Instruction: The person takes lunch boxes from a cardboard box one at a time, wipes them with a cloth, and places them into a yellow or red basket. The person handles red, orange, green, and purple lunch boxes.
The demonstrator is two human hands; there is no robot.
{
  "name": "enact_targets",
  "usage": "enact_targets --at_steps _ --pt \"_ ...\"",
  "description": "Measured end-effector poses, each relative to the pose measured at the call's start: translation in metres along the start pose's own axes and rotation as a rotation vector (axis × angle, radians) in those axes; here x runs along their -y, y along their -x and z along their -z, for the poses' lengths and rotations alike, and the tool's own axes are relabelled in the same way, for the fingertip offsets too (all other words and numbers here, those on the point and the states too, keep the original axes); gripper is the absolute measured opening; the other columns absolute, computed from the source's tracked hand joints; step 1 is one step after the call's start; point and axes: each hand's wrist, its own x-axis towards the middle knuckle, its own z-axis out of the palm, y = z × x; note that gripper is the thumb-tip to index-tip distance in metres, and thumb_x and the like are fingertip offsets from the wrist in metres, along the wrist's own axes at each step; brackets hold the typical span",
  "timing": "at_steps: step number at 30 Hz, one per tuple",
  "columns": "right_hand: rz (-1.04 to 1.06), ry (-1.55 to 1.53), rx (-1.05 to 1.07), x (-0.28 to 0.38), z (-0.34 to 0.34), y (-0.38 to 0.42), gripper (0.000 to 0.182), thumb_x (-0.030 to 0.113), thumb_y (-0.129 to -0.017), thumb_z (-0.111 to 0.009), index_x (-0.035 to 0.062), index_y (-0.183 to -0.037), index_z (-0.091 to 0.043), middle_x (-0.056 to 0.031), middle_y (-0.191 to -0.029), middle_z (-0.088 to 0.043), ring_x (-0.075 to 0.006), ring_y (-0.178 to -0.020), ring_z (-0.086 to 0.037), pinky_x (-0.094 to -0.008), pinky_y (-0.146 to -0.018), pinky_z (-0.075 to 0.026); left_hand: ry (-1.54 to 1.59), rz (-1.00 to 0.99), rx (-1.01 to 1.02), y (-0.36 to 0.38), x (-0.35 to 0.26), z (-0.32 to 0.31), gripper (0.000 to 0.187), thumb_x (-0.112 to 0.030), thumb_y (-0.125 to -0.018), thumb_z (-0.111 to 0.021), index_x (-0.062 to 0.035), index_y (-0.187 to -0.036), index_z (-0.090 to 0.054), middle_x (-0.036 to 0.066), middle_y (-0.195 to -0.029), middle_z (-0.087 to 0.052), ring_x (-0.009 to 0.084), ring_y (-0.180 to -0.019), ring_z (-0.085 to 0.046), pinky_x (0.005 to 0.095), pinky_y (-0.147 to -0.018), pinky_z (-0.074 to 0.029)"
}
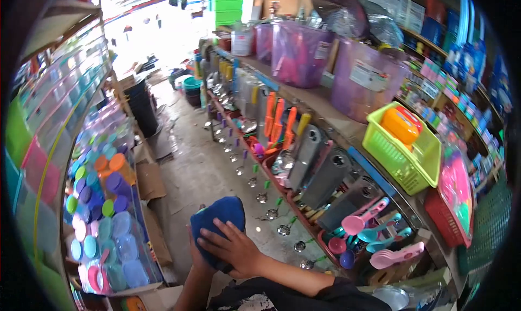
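A folded dark blue cloth [220, 221] is held up in front of my chest, between both hands. My left hand [198, 257] grips it from the left and underneath, with most of its fingers hidden behind the cloth. Across the front lies my right hand [239, 248], its fingers spread and pressing the cloth against the left hand. Beneath the hands is the concrete floor [184, 164] of an aisle.
On the left, a low display [154, 257] carries plastic bottles and containers with colourful lids. Along the right shelf hang metal ladles [283, 229]; pink scoops [361, 222] stick out nearer me. Above are purple tubs [301, 53] and a yellow-green basket [393, 154]. Dark bins [142, 107] stand farther down the aisle.
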Motion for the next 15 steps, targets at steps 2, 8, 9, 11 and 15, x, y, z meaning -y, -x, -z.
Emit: enact_targets --at_steps 2,8,9,11,15 --pt "-0.016 0.033 -0.046 -0.002 0.004 0.024 0.109 0.022 -0.056 -0.074 0.0166 -0.155 -0.028 -0.0052 -0.163 -0.02 -0.0385 -0.149 -0.016 -0.0558 -0.117 -0.02 0.155 -0.008 -0.06 -0.02 0.009 -0.011 0.083 -0.075 -0.094 -0.025 -0.0156 -0.151 -0.032 0.014 -0.145 -0.046 0.0317 -0.128 -0.05 0.0488 -0.11 -0.039" --pt "-0.095 0.011 -0.119 -0.005 0.018 0.077 0.107 0.029 -0.057 -0.072 0.021 -0.155 -0.029 -0.0003 -0.164 -0.02 -0.0335 -0.15 -0.017 -0.0561 -0.117 -0.017 0.163 0.113 -0.036 -0.043 0.026 -0.049 0.067 -0.055 -0.095 -0.045 -0.0019 -0.136 -0.047 0.017 -0.125 -0.061 0.0304 -0.11 -0.063 0.0425 -0.101 -0.049" --pt "-0.108 0.038 -0.095 -0.007 0.026 0.08 0.104 0.032 -0.059 -0.07 0.0215 -0.155 -0.031 0.0 -0.163 -0.021 -0.0327 -0.15 -0.018 -0.0557 -0.117 -0.016 0.222 0.206 0.007 -0.045 0.029 -0.054 0.067 -0.055 -0.095 -0.045 -0.0022 -0.135 -0.048 0.017 -0.126 -0.061 0.0305 -0.11 -0.063 0.0428 -0.101 -0.049" --pt "-0.099 0.044 -0.058 -0.01 0.04 0.079 0.1 0.035 -0.062 -0.067 0.0221 -0.154 -0.032 0.0003 -0.163 -0.022 -0.0319 -0.15 -0.018 -0.0553 -0.117 -0.015 0.341 0.337 0.071 -0.045 0.039 -0.044 0.068 -0.055 -0.094 -0.044 -0.0026 -0.137 -0.048 0.018 -0.13 -0.059 0.0317 -0.113 -0.062 0.0434 -0.102 -0.048" --pt "-0.088 0.184 -0.04 -0.021 0.064 0.073 0.074 0.059 -0.084 -0.041 0.0221 -0.148 -0.047 0.0005 -0.156 -0.039 -0.0352 -0.146 -0.028 -0.0535 -0.117 -0.014 0.774 0.353 0.328 -0.039 0.057 -0.042 0.073 -0.058 -0.092 -0.045 -0.0056 -0.143 -0.043 0.018 -0.137 -0.054 0.0331 -0.12 -0.058 0.0474 -0.106 -0.045"
